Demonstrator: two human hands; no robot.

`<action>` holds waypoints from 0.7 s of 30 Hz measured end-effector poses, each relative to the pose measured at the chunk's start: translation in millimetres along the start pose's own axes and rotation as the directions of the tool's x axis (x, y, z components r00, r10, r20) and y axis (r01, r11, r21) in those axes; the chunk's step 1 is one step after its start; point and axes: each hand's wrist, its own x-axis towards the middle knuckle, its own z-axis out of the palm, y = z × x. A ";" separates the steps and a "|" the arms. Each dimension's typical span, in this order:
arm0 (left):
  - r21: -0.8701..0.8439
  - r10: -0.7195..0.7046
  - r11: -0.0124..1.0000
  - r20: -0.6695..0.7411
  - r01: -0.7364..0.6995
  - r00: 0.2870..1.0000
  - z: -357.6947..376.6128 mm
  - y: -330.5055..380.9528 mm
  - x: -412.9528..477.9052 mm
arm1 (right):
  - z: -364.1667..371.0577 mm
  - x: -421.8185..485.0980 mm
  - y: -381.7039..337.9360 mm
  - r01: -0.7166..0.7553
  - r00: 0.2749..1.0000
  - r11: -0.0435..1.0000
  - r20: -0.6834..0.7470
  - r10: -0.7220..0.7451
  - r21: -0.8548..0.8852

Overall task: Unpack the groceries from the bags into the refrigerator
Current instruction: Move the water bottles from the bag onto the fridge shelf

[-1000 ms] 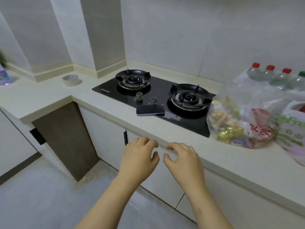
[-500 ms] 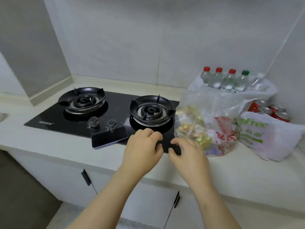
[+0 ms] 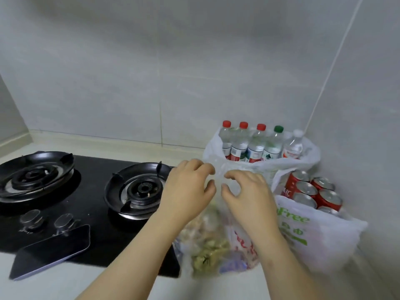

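Both hands are on the neck of the clear thin-film plastic bag of loose wrapped snacks (image 3: pixel 207 241), which sits at the right front corner of the black glass gas hob (image 3: pixel 91 169), overlapping its edge. Left hand (image 3: pixel 186 191) and right hand (image 3: pixel 249 195) have curled fingers with thumbs held off them. The film between is blurred, so I can't tell if either has actually pinched it. Fridge not in sight.

Risks as I see them:
- The film is thin and crinkly. A hard pull apart could split it, dumping small pieces onto the hob.
- The bag is soft and lumpy with no flat base, so it likely slumps when lifted by the neck.
- Right of the hob, the white bag of clear red- and green-capped water bottles (image 3: pixel 255 144) and the green-printed white bag of red metal cans (image 3: pixel 311 189) press against it. Yanking could topple them, and the round cans would roll.
- The dark slab phone (image 3: pixel 52 252) overhangs the hob's smooth front edge, so it's easy to knock.
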 end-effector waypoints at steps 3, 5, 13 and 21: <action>0.007 -0.013 1.000 -0.023 0.013 1.000 19.5 12.2 28.4 | -4.7 25.6 23.9 0.015 0.999 1.000 -0.034 -0.016 -0.005; 0.002 -0.022 1.000 -0.023 0.022 0.999 32.9 17.5 43.6 | -4.8 40.1 38.3 0.014 1.000 1.000 -0.022 -0.015 -0.012; 0.007 0.005 1.000 -0.009 -0.005 1.000 73.7 20.0 95.7 | 1.0 90.1 71.3 0.042 0.998 0.998 0.045 -0.040 -0.040; 0.005 -0.074 0.997 0.108 0.074 0.991 114.1 4.0 151.9 | 23.9 161.5 92.6 -0.036 0.996 0.999 0.079 0.037 -0.007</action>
